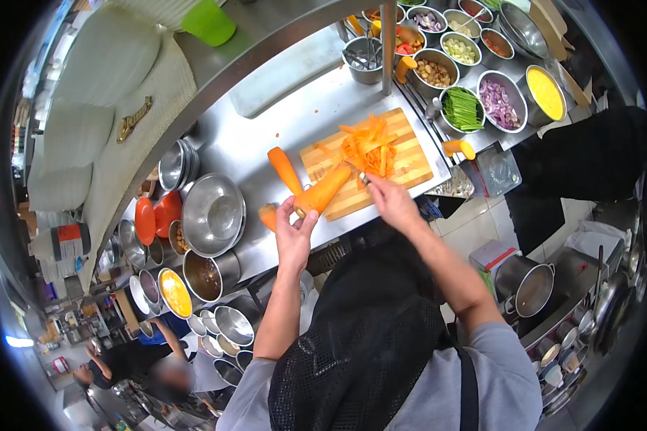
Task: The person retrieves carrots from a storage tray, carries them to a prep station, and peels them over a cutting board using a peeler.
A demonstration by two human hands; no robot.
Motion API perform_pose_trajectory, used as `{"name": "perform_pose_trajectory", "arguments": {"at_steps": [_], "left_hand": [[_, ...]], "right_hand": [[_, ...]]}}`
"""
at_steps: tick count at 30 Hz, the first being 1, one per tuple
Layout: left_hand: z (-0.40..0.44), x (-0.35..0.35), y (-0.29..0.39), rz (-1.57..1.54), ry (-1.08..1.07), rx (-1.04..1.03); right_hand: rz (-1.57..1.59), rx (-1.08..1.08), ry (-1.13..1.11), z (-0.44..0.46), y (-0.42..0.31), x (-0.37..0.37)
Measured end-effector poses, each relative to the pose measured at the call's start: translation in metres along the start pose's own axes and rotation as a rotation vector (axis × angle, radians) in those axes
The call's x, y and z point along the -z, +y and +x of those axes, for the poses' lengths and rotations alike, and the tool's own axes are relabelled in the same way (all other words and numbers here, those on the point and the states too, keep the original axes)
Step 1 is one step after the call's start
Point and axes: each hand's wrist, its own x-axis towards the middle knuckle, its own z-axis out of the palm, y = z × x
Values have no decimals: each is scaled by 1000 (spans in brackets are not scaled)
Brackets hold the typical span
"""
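My left hand [293, 233] grips a large carrot [325, 189] by its thick end, the narrow end pointing over the wooden cutting board [414, 164]. In my right hand [394, 204] is a peeler [365, 178], mostly covered by my fingers, close to the carrot's narrow end. A loose pile of carrot peelings [372, 147] lies on the board. Left of the board, a second carrot [285, 169] rests on the steel counter. Another carrot [267, 215] shows partly beside my left hand.
Steel bowls [213, 214] stand at the left of the counter [266, 129]. At upper right are containers of chopped red onion [499, 103], green pieces [462, 108] and yellow liquid [545, 92]. A raised shelf edge [266, 50] crosses above. Another person [140, 363] is at lower left.
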Motion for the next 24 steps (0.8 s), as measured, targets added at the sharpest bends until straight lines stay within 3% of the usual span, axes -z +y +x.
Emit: {"name": "perform_pose_trajectory", "arguments": {"at_steps": [4,7,9,12,13,16,21,24], "left_hand": [[-8,0,3,-22,12,-1],[-8,-3,7,-80,11,13],[-8,-3,11,-39,-1,45],[-10,-5,14,26,-7,29],[-9,-5,12,25,-6,23],[-12,-4,11,67,-13,-70],[-7,-4,5,-67,-16,14],[-6,-6,11,-19,-26,39]], "right_hand": [[-138,-21,3,6,-30,21],[55,113,135,-11,-55,2],[132,133,-114,-26,-81,-2],[58,74,-136,-28,-56,-14],[27,67,-4,-18,-18,-18],[-115,-56,-116,2,-23,24],[91,132,82,-3,-53,3],[192,142,-31,-21,-84,-9]]}}
